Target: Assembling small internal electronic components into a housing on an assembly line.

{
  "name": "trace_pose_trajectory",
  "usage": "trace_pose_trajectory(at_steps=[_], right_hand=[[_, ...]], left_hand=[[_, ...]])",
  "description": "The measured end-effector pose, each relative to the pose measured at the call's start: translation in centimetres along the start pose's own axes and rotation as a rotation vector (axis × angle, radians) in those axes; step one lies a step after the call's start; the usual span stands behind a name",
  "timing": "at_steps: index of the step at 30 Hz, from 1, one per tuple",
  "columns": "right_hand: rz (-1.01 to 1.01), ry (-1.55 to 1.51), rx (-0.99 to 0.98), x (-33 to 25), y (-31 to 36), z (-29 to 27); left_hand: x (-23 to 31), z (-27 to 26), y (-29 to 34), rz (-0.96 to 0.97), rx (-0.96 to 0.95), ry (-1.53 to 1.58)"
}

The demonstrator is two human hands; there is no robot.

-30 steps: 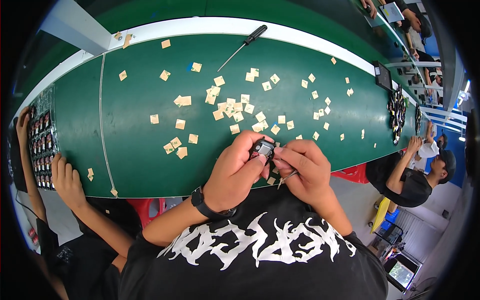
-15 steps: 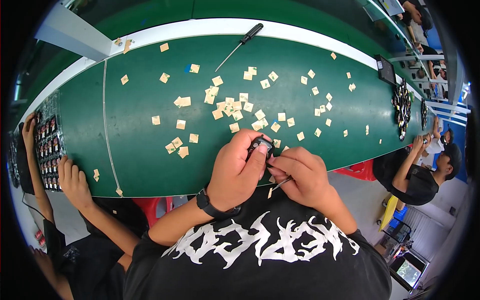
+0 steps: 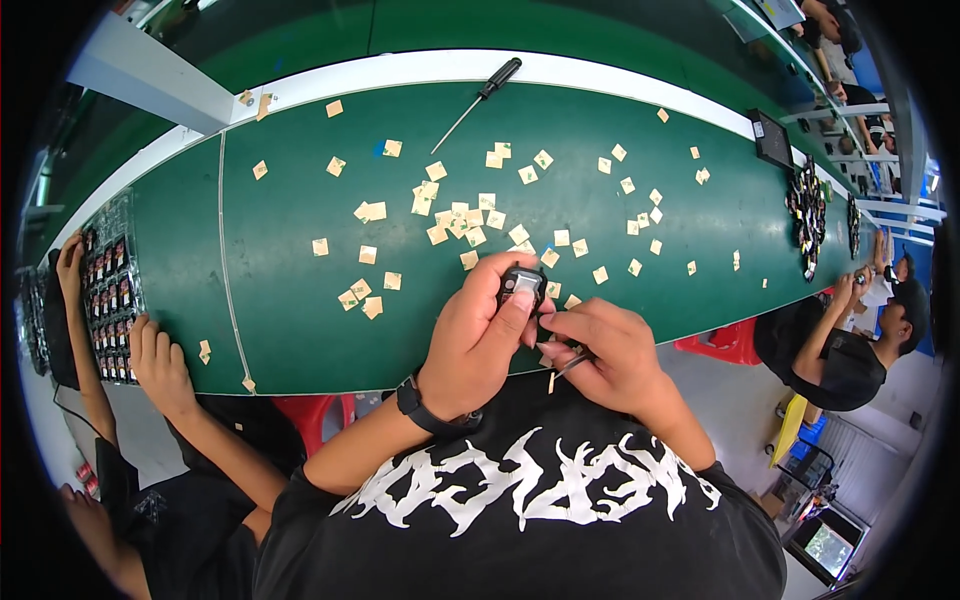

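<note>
My left hand (image 3: 470, 345) is closed round a small black device (image 3: 523, 285) with a rounded case, its thumb pressed on the pale grey patch on the face. Close beside it, my right hand (image 3: 610, 355) has its fingers bent, the thumb and forefinger near the device's lower edge. A thin metal tool (image 3: 573, 363), possibly tweezers, sticks out from under those fingers. At its tip is a small beige strip (image 3: 551, 383). Beyond my hands, many square beige stickers (image 3: 458, 215) lie scattered over the green table (image 3: 290, 200).
A black-handled screwdriver (image 3: 485, 95) lies at the far edge. At the left, a co-worker's hand (image 3: 160, 365) rests near trays of small black parts (image 3: 108, 300). A pile of dark parts (image 3: 806, 215) and a black box (image 3: 771, 138) are at the right. Red stools (image 3: 725, 343) stand below.
The device's face is tipped slightly more upward in my left hand. My right hand and the thin tool have shifted a little. The whole view has moved slightly.
</note>
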State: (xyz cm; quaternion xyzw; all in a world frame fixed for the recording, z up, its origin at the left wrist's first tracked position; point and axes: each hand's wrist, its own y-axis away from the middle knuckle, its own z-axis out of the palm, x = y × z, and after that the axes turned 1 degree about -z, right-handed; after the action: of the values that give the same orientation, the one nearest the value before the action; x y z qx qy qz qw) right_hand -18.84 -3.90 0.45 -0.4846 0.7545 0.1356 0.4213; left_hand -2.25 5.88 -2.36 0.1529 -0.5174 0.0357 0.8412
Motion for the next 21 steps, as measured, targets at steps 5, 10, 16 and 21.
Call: trace_pose_trajectory(at_steps=[5, 10, 16, 21], right_hand=[[0.027, 0.008, 0.022, 0.0, 0.2, -0.2], [0.036, 0.025, 0.07, 0.4, 0.8, -0.7], [0.109, -0.022, 0.194, 0.9, 1.7, -1.2], [0.19, -0.044, 0.249, 1.7, 2.5, -2.0]], left_hand=[[-0.1, -0.1, -0.1, -0.019, -0.025, 0.004], [-0.5, 0.5, 0.1, 0.094, 0.048, -0.175], [-0.2, 1.2, 0.2, 0.111, 0.074, -0.328], [-0.5, 1.7, 0.3, 0.136, 0.076, -0.467]])
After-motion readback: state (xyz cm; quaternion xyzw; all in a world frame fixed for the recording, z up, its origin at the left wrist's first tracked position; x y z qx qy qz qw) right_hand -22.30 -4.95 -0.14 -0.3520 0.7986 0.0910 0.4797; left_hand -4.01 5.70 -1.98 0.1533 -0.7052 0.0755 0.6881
